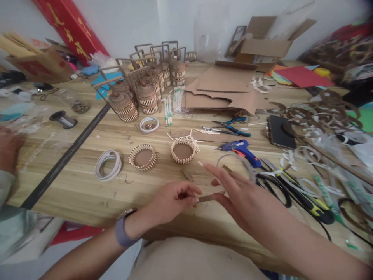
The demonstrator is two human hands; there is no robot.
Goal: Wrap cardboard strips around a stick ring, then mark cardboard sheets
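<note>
A short brown strip (205, 198) spans the gap between my two hands, above the near part of the wooden table. My left hand (175, 200), with a watch on its wrist, pinches one end between thumb and fingers. At the other end, my right hand (243, 192) has its thumb against the strip, while its index finger stretches out over the table. Beyond my hands stand two small round baskets of pale sticks with brown bases, one basket (183, 151) straight ahead and another basket (142, 157) to its left. A small brown scrap (187, 175) lies between them and my hands.
Rolls of white strip (107, 165), a blue glue gun (240, 149), pliers (233, 126), scissors (274, 188) and a phone (281, 132) lie around. Finished lidded baskets with handles (147, 97) and cardboard (221, 85) stand behind. Another person's hand (10, 149) rests at far left.
</note>
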